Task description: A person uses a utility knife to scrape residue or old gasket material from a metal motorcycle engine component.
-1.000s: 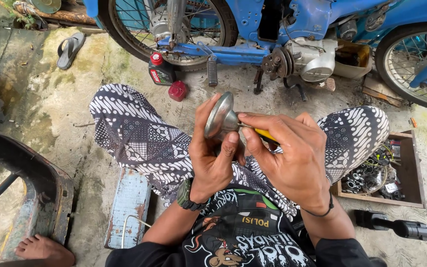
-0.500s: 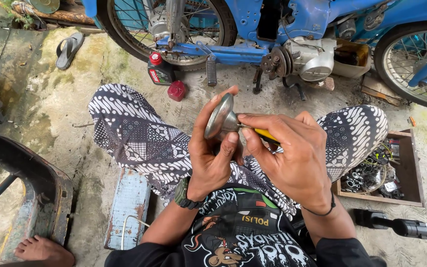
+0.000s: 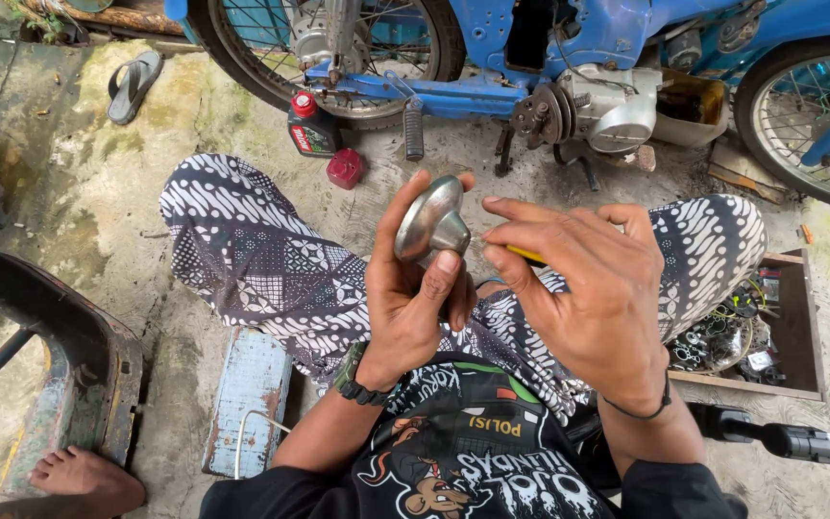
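My left hand (image 3: 415, 298) grips a round, domed grey metal part (image 3: 431, 223) and holds it up over my lap, thumb across its lower face. My right hand (image 3: 588, 288) is closed on a slim tool with a yellow handle (image 3: 526, 255); its tip is hidden behind my fingers, next to the part's right edge. Both hands hover above my crossed legs in black and white patterned trousers (image 3: 261, 259).
A blue motorcycle (image 3: 569, 58) stands across the top with its grey engine (image 3: 617, 101) exposed. A dark oil bottle (image 3: 309, 125) and a red cap (image 3: 345, 168) lie beside the wheel. A wooden box of small parts (image 3: 799, 317) sits right, a black power tool (image 3: 780, 440) below it, someone's bare foot (image 3: 84, 476) lower left.
The hands and the metal part stay almost where they were. My right fingers have shifted slightly against the part's edge.
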